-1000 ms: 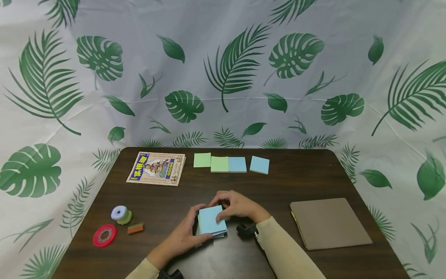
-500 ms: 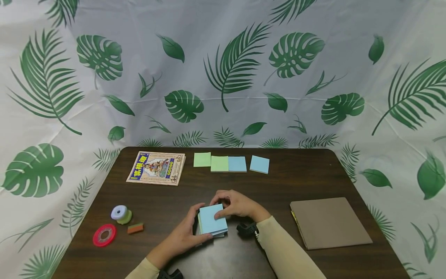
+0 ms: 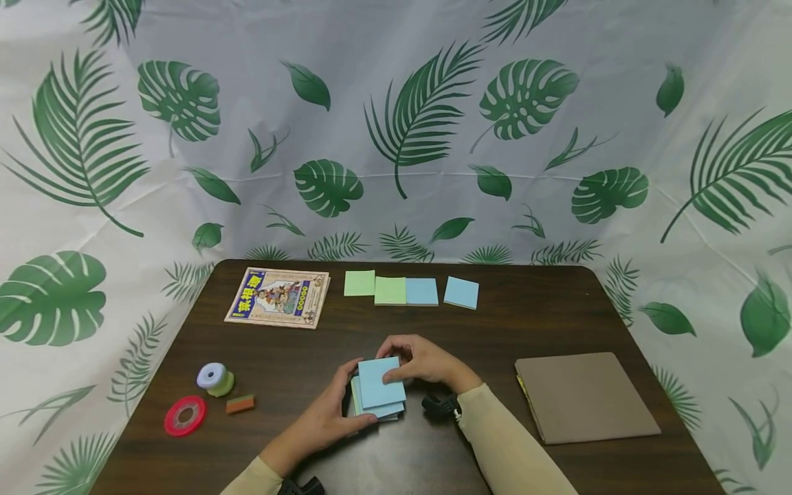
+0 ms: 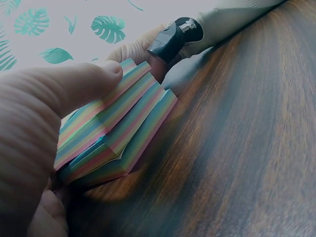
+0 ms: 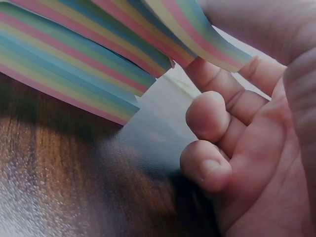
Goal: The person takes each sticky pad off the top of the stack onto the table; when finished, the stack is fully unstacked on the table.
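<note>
At 6 o'clock on dark wooden table (image 3: 495, 330), rainbow-edged sticky-note pad with blue top sheet (image 3: 379, 390) gripped by left hand (image 3: 324, 419); upper block pinched, lifted by right hand (image 3: 421, 361). Lower block best held flat, upper peeled slowly, evenly.

Dark brown wood-grain surface (image 3: 532, 323) with rounded far corners, backed and flanked by a white cloth backdrop (image 3: 396, 124) printed with green palm and monstera leaves, draped down past both side edges; even, soft indoor light with a faint glare on the near edge.
</note>
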Motion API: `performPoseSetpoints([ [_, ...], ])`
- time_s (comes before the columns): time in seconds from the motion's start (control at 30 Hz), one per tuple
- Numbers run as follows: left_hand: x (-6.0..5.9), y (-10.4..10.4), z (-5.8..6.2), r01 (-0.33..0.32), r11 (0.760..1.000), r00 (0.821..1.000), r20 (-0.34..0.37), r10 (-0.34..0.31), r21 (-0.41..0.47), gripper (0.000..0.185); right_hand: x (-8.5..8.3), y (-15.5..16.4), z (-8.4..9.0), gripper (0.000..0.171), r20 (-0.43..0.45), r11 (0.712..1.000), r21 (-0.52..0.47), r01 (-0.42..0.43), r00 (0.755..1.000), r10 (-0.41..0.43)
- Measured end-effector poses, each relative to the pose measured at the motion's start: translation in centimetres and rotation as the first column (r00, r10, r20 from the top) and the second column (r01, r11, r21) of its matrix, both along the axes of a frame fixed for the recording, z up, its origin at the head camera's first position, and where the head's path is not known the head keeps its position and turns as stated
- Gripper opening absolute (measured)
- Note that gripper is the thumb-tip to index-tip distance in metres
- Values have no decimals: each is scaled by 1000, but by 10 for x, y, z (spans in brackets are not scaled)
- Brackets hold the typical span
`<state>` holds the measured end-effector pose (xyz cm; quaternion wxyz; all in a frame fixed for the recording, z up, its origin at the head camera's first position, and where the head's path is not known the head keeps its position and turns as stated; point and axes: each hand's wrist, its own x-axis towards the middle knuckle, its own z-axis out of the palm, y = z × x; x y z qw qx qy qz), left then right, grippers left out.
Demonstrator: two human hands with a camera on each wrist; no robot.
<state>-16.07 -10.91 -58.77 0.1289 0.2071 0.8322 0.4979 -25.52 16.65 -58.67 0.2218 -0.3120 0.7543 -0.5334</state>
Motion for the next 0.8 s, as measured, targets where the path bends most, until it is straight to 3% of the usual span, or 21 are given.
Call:
performPoseSetpoints([
  [0.27, -2, -1, -1, 17, 1000, 1000, 2, -17, 16, 103, -1, 1, 3, 34, 71, 994, -86, 64, 996, -58],
  [0.5, -3, 0, -1, 25, 1000, 999, -24, -25, -3, 97, -4, 4, -2, 39, 112, 971, -204, 128, 988, -106],
  [0.63, -3, -1, -1, 28, 999, 999, -28, -29, -17, 93, -4, 4, -6, 27, 91, 953, -248, 174, 984, -156],
  [0.8, -2, 0, -2, 28, 999, 999, -34, -29, -35, 90, -3, 3, -9, 16, 104, 922, -265, 281, 959, -262],
])
